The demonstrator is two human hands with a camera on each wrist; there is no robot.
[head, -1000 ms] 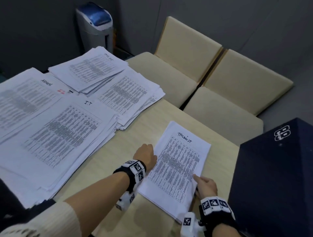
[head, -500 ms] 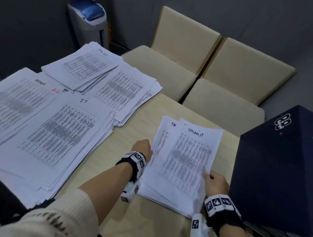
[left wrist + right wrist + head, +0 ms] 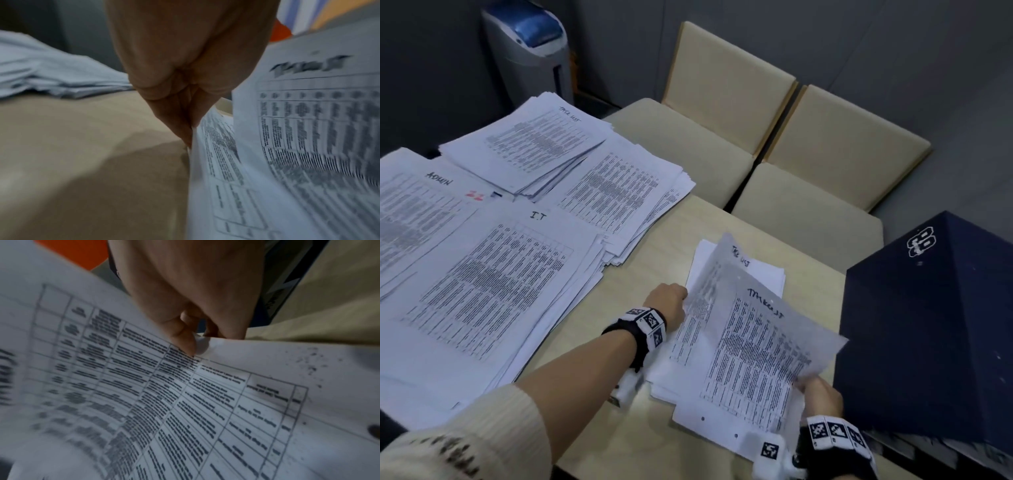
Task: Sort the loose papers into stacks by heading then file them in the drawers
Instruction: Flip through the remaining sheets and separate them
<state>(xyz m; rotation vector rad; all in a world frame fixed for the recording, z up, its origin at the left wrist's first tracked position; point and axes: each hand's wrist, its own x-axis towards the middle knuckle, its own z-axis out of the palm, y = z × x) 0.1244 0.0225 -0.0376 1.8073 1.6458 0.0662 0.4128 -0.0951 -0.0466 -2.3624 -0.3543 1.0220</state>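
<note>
I'm looking at an office or meeting room. A pale wood table [image 3: 654, 260] carries stacks of printed forms [image 3: 493, 284] headed by hand "ADMIN", "I.T" and "TASK LIST". Beige padded chairs [image 3: 835, 150] line grey walls beside a paper shredder [image 3: 530, 44].

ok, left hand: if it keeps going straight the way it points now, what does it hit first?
The left hand points away across the table, fingers at the left edge of the small paper stack. Ahead looks like bare tabletop, then the cream chair seat; depth is uncertain.

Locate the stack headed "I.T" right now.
In the head view, the I.T stack lies at the table's left, between the ADMIN stack and the left hand.
</note>
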